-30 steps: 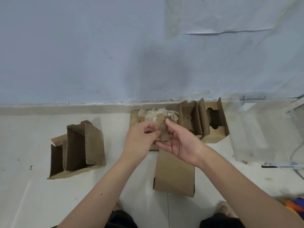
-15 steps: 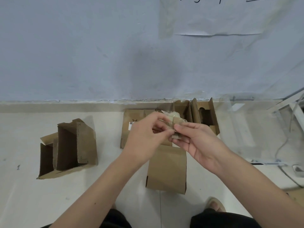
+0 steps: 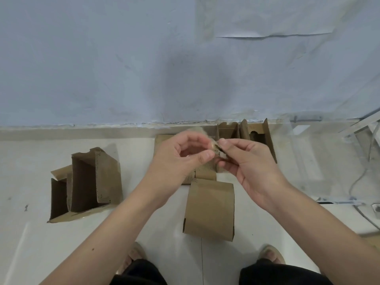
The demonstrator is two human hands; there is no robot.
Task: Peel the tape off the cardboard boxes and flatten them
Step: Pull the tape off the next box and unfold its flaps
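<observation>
A blue wall (image 3: 102, 68) stands behind the white floor (image 3: 30, 243). A clear plastic sheet (image 3: 320, 161) and a white cable (image 3: 357, 182) lie at right.

I see both my forearms reaching forward, bare, converging ahead of me. My left hand (image 3: 181, 155) is curled, thumb and forefinger tips drawn toward each other at its right side, the other fingers bent behind them. My right hand (image 3: 248, 161) sits just right of it, palm turned partly up, thumb pressed down onto the forefinger in a pinch, remaining fingers loosely bent below. The fingertips of the two hands nearly meet. What each pinch encloses is too blurred to tell.
</observation>
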